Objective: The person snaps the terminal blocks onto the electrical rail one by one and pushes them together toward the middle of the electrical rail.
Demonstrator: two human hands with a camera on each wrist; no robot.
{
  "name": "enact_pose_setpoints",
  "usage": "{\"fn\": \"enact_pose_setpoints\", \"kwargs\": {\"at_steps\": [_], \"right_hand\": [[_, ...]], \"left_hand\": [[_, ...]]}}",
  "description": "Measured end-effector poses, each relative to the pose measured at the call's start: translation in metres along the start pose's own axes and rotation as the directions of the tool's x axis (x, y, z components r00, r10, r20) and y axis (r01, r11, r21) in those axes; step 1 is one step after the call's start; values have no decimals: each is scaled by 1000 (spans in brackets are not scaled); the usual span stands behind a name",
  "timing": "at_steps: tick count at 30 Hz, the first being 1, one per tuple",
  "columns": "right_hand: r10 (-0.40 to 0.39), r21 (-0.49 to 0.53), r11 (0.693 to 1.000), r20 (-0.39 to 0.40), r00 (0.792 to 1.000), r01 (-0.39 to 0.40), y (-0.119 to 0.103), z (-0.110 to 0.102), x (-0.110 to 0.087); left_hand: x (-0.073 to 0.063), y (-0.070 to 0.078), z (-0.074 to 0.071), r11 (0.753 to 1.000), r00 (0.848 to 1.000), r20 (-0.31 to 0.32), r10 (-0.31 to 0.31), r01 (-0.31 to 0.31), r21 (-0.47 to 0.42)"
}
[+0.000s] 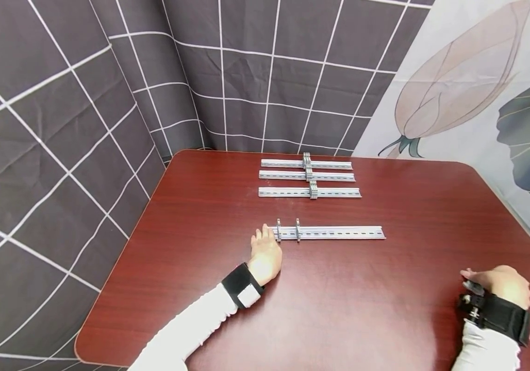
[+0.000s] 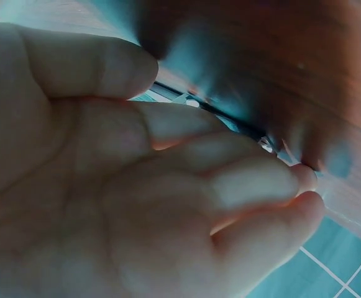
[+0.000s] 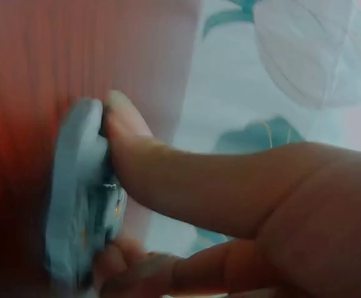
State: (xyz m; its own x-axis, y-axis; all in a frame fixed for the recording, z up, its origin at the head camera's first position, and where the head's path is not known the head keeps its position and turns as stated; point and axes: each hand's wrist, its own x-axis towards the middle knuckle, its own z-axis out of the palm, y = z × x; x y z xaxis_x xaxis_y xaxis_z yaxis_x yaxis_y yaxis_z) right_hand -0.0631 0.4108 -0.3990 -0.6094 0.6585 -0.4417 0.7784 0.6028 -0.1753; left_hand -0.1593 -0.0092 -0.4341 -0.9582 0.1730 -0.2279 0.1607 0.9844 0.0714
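My left hand [image 1: 265,255] rests at the left end of the nearest slotted metal DIN rail [image 1: 339,233], its extended fingers [image 2: 255,180] touching that end. Two thin grey terminal blocks stand upright on this rail near the hand, one block [image 1: 279,230] close to the fingertips and another block [image 1: 298,230] a little to the right, with a gap between them. Out at the right side of the table, my right hand [image 1: 501,283] pinches a flat grey terminal block [image 3: 71,192] between thumb and fingers. Motion blurs that block in the right wrist view.
Behind the near rail lie three more DIN rails, a front one [image 1: 283,192], a middle one [image 1: 281,175] and a back one [image 1: 279,163], each with a cluster of blocks near its middle. Grey checked cloth [image 1: 246,77] hangs behind and left of the brown table [image 1: 191,206].
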Motion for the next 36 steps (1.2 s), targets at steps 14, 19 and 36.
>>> {"fn": "enact_pose_setpoints", "kwargs": {"at_steps": [14,19,36], "right_hand": [[-628,84,761,-154,763,643,-68,9,8],[-680,91,710,-169,714,698,-106,15,0],[-787,-64,603,-213,579,795,-169,49,-9]], "left_hand": [[0,1,2,1000,1000,-20,5,-5,7],[-1,1,1,1000,1000,-16,2,-2,3],[-5,3,-1,997,1000,6,-2,2,79]]}}
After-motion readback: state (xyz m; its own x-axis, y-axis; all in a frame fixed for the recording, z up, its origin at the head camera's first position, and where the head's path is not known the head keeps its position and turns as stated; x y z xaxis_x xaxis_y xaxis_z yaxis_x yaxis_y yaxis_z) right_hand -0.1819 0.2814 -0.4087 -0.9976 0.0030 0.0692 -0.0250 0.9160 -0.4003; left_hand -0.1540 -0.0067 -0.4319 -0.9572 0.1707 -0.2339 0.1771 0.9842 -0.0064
